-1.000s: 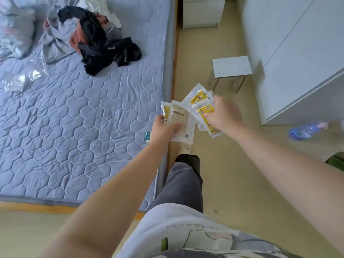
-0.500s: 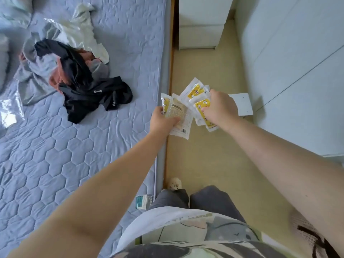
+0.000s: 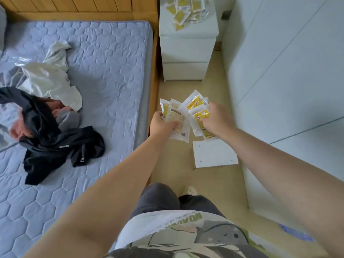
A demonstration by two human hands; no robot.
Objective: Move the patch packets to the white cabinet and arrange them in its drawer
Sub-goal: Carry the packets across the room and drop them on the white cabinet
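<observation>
**Both hands full, cabinet dead ahead**

Far left, the bed (image 3: pixel 96 67) carries a tangled heap of clothes (image 3: pixel 46 123), dark pieces over pale ones. Moving right, the left hand (image 3: pixel 161 125) has its grip closed on a small stack of patch packets (image 3: pixel 177 119). The thumb lies across a white printed face, and the stack is held in the air over the floor strip beside the bed. Just beside it, the right hand (image 3: pixel 216 120) grips a second fan of packets (image 3: pixel 195 103), yellow labels up and fingers curled over them. The two bundles overlap at their edges.

Beyond both hands stands the white cabinet (image 3: pixel 186 51), both drawer fronts shut. More loose packets (image 3: pixel 184 10) are scattered across its top. Below the right hand in the picture sits a white stool (image 3: pixel 214 155), and the wardrobe (image 3: pixel 288 71) fills the right side.

Against half a second ago, both grips hold the same bundles the same way. The cabinet is closer now, and its littered top and the wooden headboard (image 3: pixel 74 6) have come into view. The stool, then behind the right hand, now lies nearer the person than the hands.
</observation>
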